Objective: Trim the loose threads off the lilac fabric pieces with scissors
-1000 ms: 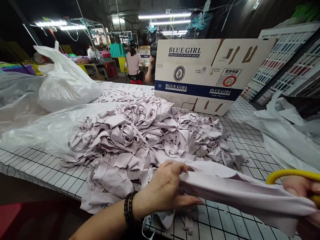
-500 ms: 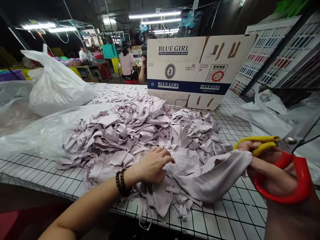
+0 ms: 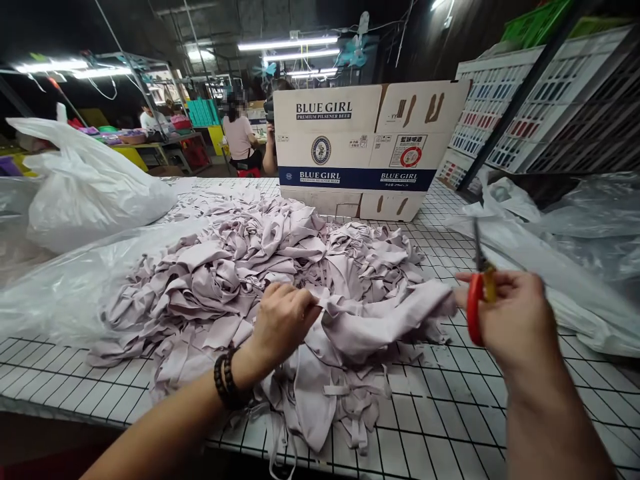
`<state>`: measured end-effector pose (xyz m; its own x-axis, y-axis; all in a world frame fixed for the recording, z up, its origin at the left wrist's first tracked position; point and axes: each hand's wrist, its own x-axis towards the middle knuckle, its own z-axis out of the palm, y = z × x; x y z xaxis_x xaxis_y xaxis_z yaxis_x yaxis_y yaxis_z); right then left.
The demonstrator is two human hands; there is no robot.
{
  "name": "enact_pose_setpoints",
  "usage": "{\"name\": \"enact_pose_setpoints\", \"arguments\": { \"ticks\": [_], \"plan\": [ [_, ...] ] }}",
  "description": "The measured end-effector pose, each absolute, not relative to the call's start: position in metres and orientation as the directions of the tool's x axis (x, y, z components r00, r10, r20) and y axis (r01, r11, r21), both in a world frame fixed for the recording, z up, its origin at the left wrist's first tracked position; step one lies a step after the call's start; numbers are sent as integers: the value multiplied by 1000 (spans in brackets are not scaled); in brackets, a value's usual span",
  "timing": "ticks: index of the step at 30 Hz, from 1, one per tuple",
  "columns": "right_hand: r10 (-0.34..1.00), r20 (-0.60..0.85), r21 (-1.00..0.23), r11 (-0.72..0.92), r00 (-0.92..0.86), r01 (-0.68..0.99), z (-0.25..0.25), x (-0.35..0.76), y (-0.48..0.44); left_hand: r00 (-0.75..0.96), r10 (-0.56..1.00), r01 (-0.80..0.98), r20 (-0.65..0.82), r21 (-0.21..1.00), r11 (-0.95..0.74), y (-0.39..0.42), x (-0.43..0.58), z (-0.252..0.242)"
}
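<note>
A large heap of pale mauve fabric pieces (image 3: 215,267) with narrow straps lies across the table. My left hand (image 3: 285,317), a dark bead bracelet on its wrist, is closed on the edge of one fabric piece (image 3: 365,330) at the front of the heap. That piece stretches rightward, its far end reaching the fingers of my right hand (image 3: 515,317). Scissors (image 3: 476,303) with red and yellow handles sit in my right hand, blades pointing up and away. Whether its fingers also pinch the fabric end is unclear.
Behind the heap stands a white and blue cardboard box (image 3: 330,150). White plastic bags (image 3: 95,180) lie at left, more plastic (image 3: 570,260) at right. Stacked crates (image 3: 505,107) rise at back right. People (image 3: 239,137) sit in the background. Black grid lines cover the table (image 3: 450,413).
My left hand has closed on the fabric and lifted its edge. My right hand has moved left and turned, swinging the scissor blades from rightward to upward. The view has shifted slightly right.
</note>
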<state>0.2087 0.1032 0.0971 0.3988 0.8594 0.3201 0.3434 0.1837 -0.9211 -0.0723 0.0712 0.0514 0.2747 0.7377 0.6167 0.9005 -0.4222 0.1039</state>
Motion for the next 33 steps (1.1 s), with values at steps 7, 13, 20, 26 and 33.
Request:
{"name": "enact_pose_setpoints", "arguments": {
  "ticks": [7, 13, 20, 26, 33],
  "plan": [
    [996, -40, -998, -43, -80, -37, 28, 133, 49, 135, 754, 798, 643, 380, -467, 55, -29, 23],
    [991, 42, -982, 65, 125, -180, 17, 130, 45, 152, 987, 124, -54, 992, 35, 42, -13, 28],
    [990, 126, -978, 136, 67, -160, 42, 154, 50, 778, 553, -408, -300, 428, 807, 39, -6, 20],
    [996, 85, -988, 88, 28, -129, 33, 163, 51, 629, 754, -530, -190, 604, 595, 35, 2, 16],
    [988, 115, -987, 125, 102, -100, 22, 168, 50, 455, 884, -241, -111, 940, 242, 32, 0, 35]
  ]
}}
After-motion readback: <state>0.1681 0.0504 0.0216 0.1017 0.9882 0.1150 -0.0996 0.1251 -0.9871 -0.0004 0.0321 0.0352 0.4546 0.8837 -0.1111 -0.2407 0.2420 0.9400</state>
